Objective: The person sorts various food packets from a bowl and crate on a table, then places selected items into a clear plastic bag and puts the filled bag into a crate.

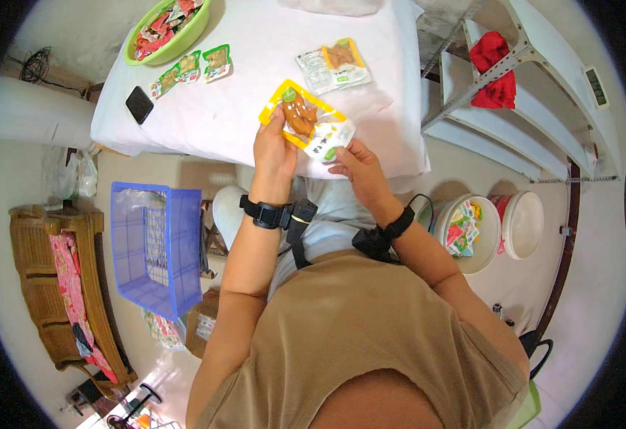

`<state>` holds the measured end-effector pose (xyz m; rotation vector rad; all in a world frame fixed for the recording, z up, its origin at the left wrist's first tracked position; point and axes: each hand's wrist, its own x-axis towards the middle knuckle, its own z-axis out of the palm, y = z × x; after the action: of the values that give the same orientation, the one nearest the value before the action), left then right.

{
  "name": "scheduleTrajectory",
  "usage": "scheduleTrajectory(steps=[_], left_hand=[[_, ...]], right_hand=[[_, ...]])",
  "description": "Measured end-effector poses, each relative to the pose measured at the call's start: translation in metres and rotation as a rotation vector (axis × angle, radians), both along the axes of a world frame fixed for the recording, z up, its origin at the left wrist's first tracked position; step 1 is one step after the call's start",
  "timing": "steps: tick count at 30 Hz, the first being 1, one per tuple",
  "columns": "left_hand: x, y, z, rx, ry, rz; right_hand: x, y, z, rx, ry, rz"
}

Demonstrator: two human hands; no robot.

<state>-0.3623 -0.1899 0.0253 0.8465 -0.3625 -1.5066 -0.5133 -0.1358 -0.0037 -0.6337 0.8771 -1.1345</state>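
Note:
Between my two hands, above the near edge of the white-covered table (252,118), is a food pouch (306,118) with a yellow border, a clear window showing brown food, and a white lower end. My left hand (275,151) grips its left edge, thumb on top. At the white right corner, my right hand (361,168) pinches the pouch between thumb and fingers. Just beyond lie similar yellow-and-white pouches (341,56) on the table. Farther left are small green-edged packets (217,63), several in a row, beside a black phone (140,105).
A green basin (197,30) of red packets stands at the table's far left. On the floor are a blue plastic crate (188,250), left, and a white bucket of packets (490,236), right. A metal shelf (470,139) with a red cloth (495,71) stands right; a wooden bench (34,286) left.

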Motion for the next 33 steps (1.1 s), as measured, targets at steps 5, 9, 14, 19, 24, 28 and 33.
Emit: scheduleTrajectory(steps=[5,9,14,19,24,28,33], left_hand=[[-0.003,0.002,0.006,-0.021,-0.064,0.0],[-0.002,0.003,0.004,-0.027,-0.035,0.025],[0.001,0.001,-0.003,-0.014,-0.064,-0.025],[0.003,-0.001,-0.01,-0.032,-0.009,-0.051],[-0.003,0.0,-0.003,-0.007,0.104,-0.105],[-0.004,-0.002,-0.003,-0.011,0.033,-0.089],[-0.004,-0.002,-0.002,-0.03,0.022,-0.152]], right_hand=[[-0.009,-0.008,0.002,-0.063,0.064,-0.17],[-0.013,-0.009,0.004,-0.004,-0.061,-0.19],[-0.022,-0.013,0.01,0.06,-0.103,-0.097],[-0.026,-0.014,-0.003,0.092,-0.32,0.033],[-0.014,-0.01,0.01,0.062,-0.562,0.047],[-0.018,-0.007,-0.003,0.116,-0.541,0.072],[-0.012,-0.008,-0.005,-0.013,-0.57,0.024]])
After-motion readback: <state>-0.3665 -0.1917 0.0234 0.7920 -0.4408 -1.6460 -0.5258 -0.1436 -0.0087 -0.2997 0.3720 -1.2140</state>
